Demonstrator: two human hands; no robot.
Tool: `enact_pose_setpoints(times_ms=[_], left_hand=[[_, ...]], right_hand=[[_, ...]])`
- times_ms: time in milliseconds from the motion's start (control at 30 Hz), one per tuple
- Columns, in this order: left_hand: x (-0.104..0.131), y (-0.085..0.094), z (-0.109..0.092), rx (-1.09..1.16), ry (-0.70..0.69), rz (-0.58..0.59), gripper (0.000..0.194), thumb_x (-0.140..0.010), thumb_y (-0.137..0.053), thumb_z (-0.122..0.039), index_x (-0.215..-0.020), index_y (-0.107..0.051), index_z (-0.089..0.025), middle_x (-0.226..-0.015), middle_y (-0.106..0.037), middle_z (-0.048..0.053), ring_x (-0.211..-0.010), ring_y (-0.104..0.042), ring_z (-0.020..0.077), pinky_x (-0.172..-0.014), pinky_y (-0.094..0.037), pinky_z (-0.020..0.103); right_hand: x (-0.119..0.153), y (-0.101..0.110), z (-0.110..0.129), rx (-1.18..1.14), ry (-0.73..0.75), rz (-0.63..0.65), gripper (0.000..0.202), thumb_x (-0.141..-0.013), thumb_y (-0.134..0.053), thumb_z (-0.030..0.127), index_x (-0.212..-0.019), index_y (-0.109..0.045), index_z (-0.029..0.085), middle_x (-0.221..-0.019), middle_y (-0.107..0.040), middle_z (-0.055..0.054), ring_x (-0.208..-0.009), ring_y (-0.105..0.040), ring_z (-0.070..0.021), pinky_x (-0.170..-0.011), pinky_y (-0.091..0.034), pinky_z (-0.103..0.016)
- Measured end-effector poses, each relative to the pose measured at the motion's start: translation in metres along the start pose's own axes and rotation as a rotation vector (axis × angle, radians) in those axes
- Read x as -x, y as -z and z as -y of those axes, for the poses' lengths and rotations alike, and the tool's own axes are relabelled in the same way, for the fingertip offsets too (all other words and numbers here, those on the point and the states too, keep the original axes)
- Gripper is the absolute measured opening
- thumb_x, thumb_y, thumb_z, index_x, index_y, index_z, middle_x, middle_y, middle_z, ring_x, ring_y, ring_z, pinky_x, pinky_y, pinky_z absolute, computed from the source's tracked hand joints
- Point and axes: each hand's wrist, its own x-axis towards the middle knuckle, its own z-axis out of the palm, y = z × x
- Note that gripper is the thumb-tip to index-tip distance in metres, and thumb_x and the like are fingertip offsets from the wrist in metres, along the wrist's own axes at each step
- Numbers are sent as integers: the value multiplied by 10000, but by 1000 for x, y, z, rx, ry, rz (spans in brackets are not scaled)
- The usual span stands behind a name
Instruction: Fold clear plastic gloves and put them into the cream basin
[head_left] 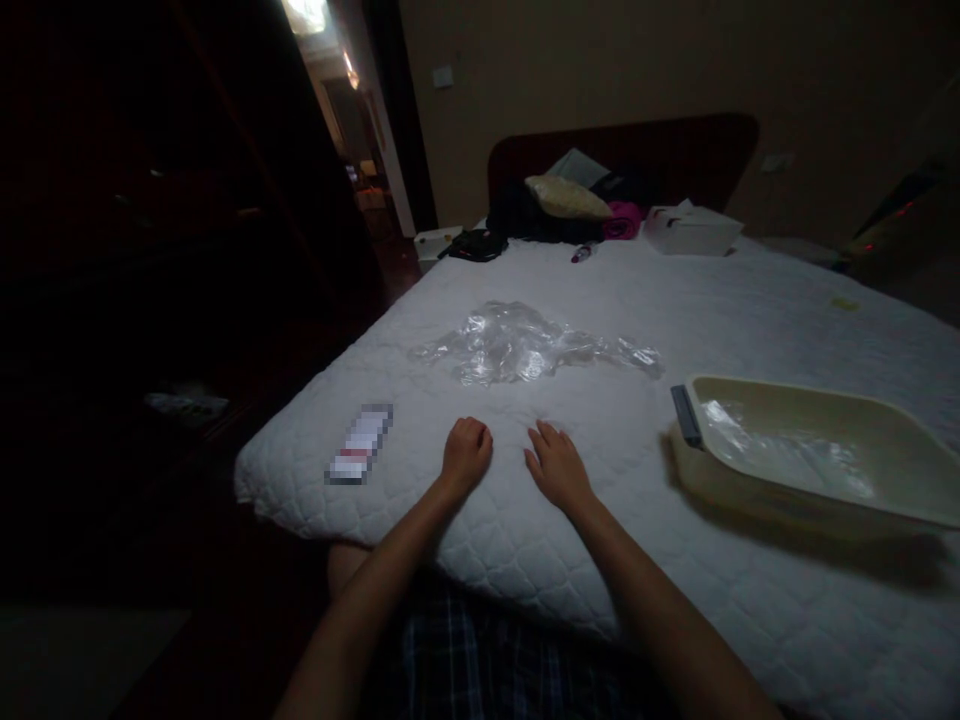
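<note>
My left hand [466,453] rests on the white quilted bed cover [420,470], its fingers curled together with nothing visible in them. To its right, my right hand [556,462] lies on the cover with its fingers apart, holding nothing. Crumpled clear plastic [517,345] is spread on the bed beyond both hands, touching neither. A blurred-out flat item, perhaps a phone [360,443], lies left of my left hand. On the right stands a cream plastic tub [810,440] with a grey handle; something clear and shiny shows inside it.
By the headboard [720,150] are a cushion [568,197], a rolled magenta cloth [621,220], dark cloth items and a white box [691,230]. A small bottle [583,253] lies in front of them. The bed's left edge drops to a dark floor.
</note>
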Motion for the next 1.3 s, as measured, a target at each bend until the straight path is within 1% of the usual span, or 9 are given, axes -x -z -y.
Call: enact_pose_setpoints(times_ms=[133,333,467,600,767,900,1033,1167,1300], left_hand=[[-26,-13,13,-115,0,-23,177,-815,-419,-180,-891,-576,-152,-980,-558,123,-977,-476,233,-846,-376,394],[-73,-21,3,-170,-69,-90,372,-806,-421,-135,-1175,-463,-121,-1337,-357,178,-1246,-302,277,-989,-283,442],[-111,-15,8,-257,-158,-21,532,-757,-366,-5,-1278,-388,-109,-1438,-226,150,-1316,-206,259,-1036,-215,424],[-137,-12,20,-324,-124,26,564,-767,-351,-7,-1321,-349,-115,-1445,-208,154,-1333,-170,261,-1041,-177,465],[-141,-17,25,-360,-157,120,504,-771,-439,-93,-1273,-426,-124,-1428,-250,162,-1325,-191,286,-1039,-161,484],[-136,-21,22,-307,-138,130,410,-742,-444,-58,-1133,-549,-122,-1316,-432,177,-1273,-305,285,-1039,-167,475],[-135,-21,21,-119,-83,60,259,-712,-457,-40,-887,-626,-127,-1097,-579,164,-1150,-437,266,-1010,-242,419],[-132,-21,17,-23,-36,-15,210,-774,-409,-111,-865,-598,-128,-984,-593,135,-988,-519,216,-896,-364,346],[-117,-14,1,448,167,-154,166,-748,-444,-166,-829,-586,-137,-932,-598,90,-895,-545,177,-816,-418,306]], right_hand=[[2,-2,-6,-88,14,-13,399,-865,-384,319,-1208,-506,157,-1324,-441,-137,-1229,-384,-250,-1022,-266,-461],[2,-1,-7,-103,8,-40,390,-860,-393,324,-1187,-524,158,-1294,-473,-133,-1205,-414,-242,-1021,-283,-442],[3,-1,-8,-105,10,-37,398,-864,-387,319,-1189,-525,138,-1294,-471,-144,-1205,-414,-241,-1028,-276,-435],[3,0,-8,-119,2,-43,395,-865,-387,319,-1182,-532,134,-1291,-473,-149,-1200,-420,-247,-1023,-286,-443],[3,1,-8,-142,0,-54,384,-862,-394,323,-1182,-533,163,-1290,-479,-133,-1200,-421,-248,-1017,-296,-456],[3,2,-8,-156,-8,-53,385,-859,-397,323,-1186,-530,170,-1289,-481,-128,-1201,-421,-250,-1015,-299,-460],[3,2,-8,-170,-13,-59,377,-854,-405,321,-1178,-536,182,-1283,-488,-125,-1189,-433,-254,-1005,-308,-472],[3,3,-8,-179,-9,-72,376,-852,-409,320,-1165,-546,163,-1270,-498,-130,-1184,-438,-243,-1015,-305,-443],[4,0,-10,-261,-23,-109,363,-834,-435,324,-1135,-566,170,-1254,-514,-120,-1174,-447,-234,-1015,-307,-433]])
